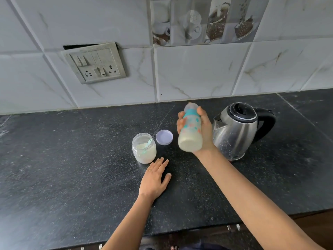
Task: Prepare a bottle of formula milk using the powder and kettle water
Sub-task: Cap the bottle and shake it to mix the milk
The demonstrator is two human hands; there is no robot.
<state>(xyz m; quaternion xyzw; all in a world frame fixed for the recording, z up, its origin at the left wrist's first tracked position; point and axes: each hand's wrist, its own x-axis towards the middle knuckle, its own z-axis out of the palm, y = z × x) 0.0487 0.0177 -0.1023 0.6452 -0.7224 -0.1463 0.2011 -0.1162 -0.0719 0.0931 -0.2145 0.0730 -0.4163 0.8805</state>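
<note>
Milky bottle (190, 134) held tilted aloft between open powder jar (144, 148) and steel kettle (236, 130).

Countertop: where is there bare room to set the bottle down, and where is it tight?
Bare: the wide stretch of countertop left of the powder jar, and the corner to the right of the kettle. Tight: jar, loose lid, left hand and kettle sit close around the bottle that the right hand grips.

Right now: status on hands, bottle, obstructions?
Right hand grips bottle, off counter, tilted, milky liquid inside. Left hand flat on counter by open jar. Lid beside jar; kettle close behind bottle.
</note>
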